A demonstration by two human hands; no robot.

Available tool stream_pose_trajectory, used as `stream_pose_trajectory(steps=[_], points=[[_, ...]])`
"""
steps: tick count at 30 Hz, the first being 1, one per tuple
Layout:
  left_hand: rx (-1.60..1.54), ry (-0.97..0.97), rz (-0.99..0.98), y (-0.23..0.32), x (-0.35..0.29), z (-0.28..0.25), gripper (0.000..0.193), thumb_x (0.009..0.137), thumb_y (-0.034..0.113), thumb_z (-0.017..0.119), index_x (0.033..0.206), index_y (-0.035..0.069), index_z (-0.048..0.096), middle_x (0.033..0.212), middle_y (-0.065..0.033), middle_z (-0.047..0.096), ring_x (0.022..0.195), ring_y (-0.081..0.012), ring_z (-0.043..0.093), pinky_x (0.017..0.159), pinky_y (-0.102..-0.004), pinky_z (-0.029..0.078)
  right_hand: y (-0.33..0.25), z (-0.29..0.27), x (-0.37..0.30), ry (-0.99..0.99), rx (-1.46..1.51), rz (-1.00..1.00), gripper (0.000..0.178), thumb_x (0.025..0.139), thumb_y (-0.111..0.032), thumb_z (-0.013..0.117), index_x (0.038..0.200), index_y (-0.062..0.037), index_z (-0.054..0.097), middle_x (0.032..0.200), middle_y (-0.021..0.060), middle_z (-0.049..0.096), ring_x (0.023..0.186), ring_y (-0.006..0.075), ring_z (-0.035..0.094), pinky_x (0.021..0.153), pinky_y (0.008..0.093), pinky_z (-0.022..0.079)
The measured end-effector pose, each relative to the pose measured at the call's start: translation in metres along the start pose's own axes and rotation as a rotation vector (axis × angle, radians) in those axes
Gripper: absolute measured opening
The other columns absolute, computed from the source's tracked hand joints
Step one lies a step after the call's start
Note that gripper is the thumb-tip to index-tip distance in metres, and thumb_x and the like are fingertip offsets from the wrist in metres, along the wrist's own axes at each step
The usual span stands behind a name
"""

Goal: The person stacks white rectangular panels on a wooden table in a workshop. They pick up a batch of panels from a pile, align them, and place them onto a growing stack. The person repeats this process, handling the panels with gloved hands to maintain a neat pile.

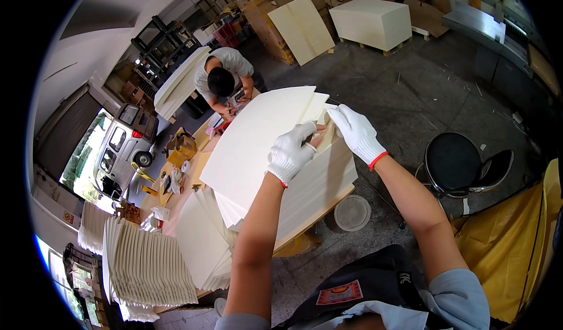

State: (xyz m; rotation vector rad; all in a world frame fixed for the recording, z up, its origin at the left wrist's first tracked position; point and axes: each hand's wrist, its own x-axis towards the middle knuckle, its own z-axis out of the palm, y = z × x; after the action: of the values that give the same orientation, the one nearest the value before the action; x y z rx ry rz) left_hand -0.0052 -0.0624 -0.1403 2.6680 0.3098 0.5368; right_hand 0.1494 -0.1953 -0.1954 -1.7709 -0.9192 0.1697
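Observation:
A tall stack of large white sheets (258, 136) stands in front of me, its upper sheets fanned and out of line. Both my hands wear white knitted gloves with red cuff edges; bare fingertips show from the left one. At the stack's near right corner my left hand (293, 151) is bent, thumb and fingers closed about a sheet's edge. Just right of it, my right hand (356, 133) has its fingers together, bent over the same corner of the sheets. Its fingertips are partly hidden against the edge.
Wavy piles of white sheets (146, 262) stand at the left. Across the table a person (226, 75) leans over small items. A lidded bucket (352, 213) and a black chair (454, 165) stand on the floor at right. Yellow cloth (498, 242) hangs near right.

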Motion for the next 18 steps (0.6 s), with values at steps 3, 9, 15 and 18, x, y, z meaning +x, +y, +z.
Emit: stream_pose_trajectory(steps=[3, 9, 15, 18], points=[[-0.006, -0.018, -0.036, 0.003, 0.000, 0.001, 0.034, 0.092, 0.022, 0.077, 0.126, 0.015, 0.075, 0.085, -0.0110, 0.069, 0.071, -0.0201, 0.068, 0.072, -0.0351, 0.052, 0.003, 0.002, 0.000, 0.008, 0.028, 0.000, 0.054, 0.109, -0.056, 0.039, 0.119, -0.0097, 0.065, 0.105, 0.0211, 0.071, 0.101, 0.0443, 0.065, 0.086, 0.0493, 0.049], [-0.004, 0.023, -0.009, -0.002, 0.000, 0.003, 0.032, 0.095, 0.022, 0.073, 0.126, 0.016, 0.075, 0.087, -0.0142, 0.071, 0.074, -0.0234, 0.069, 0.074, -0.0372, 0.054, -0.004, -0.002, -0.002, -0.014, 0.011, 0.029, 0.054, 0.108, -0.057, 0.039, 0.119, -0.0103, 0.065, 0.106, 0.0220, 0.071, 0.102, 0.0444, 0.065, 0.086, 0.0497, 0.049], [-0.013, 0.055, 0.023, 0.000, -0.002, 0.002, 0.033, 0.095, 0.022, 0.072, 0.127, 0.019, 0.074, 0.096, -0.0158, 0.071, 0.081, -0.0295, 0.070, 0.079, -0.0391, 0.054, -0.003, 0.000, -0.004, 0.007, 0.008, 0.013, 0.053, 0.108, -0.056, 0.040, 0.121, -0.0110, 0.065, 0.106, 0.0227, 0.071, 0.102, 0.0450, 0.066, 0.086, 0.0506, 0.049], [0.059, -0.025, -0.007, 0.009, -0.002, -0.003, 0.035, 0.092, 0.022, 0.075, 0.127, 0.019, 0.074, 0.095, -0.0147, 0.070, 0.083, -0.0292, 0.070, 0.079, -0.0390, 0.054, 0.002, 0.003, -0.002, 0.025, 0.004, 0.002, 0.052, 0.108, -0.056, 0.041, 0.121, -0.0111, 0.064, 0.107, 0.0227, 0.071, 0.101, 0.0450, 0.066, 0.085, 0.0511, 0.049]])
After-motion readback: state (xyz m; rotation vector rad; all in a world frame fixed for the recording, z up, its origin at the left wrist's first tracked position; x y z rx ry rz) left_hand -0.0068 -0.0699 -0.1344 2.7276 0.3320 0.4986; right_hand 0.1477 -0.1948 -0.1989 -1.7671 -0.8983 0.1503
